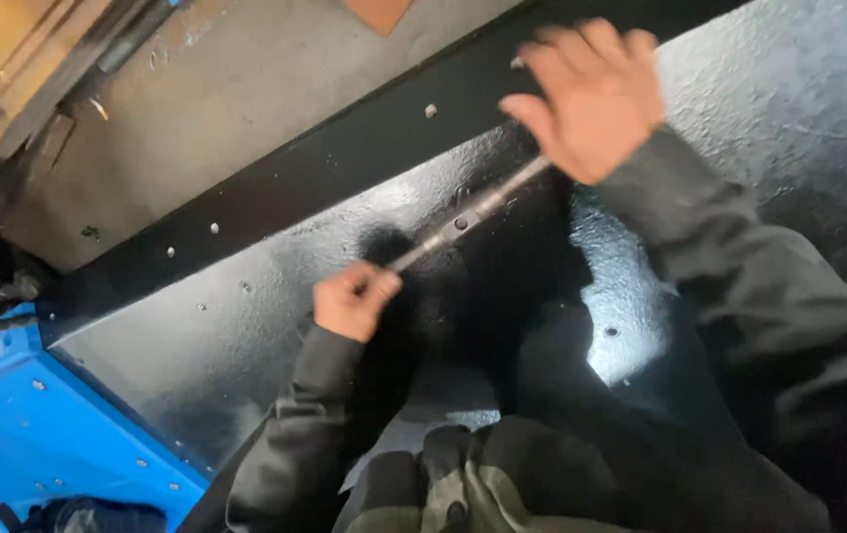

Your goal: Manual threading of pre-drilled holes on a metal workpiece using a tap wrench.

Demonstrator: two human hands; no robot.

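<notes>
Hands number two, both in dark sleeves, sharing one long metal tool (463, 222). Nearest, the left hand (352, 299) is curled into a fist, fingers together and clamped round the tool's lower end. That tool is a slim grey rod with a bolted joint midway, slanting up across the glossy black steel panel (246, 326). Farther off, the right hand (589, 99) covers its upper end, fingers spread and blurred; whether it grips cannot be told.

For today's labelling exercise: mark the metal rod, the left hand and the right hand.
Rod (463, 219): head view, its middle joint.
Left hand (352, 301): head view, the knuckles.
Right hand (596, 99): head view, its back.
</notes>
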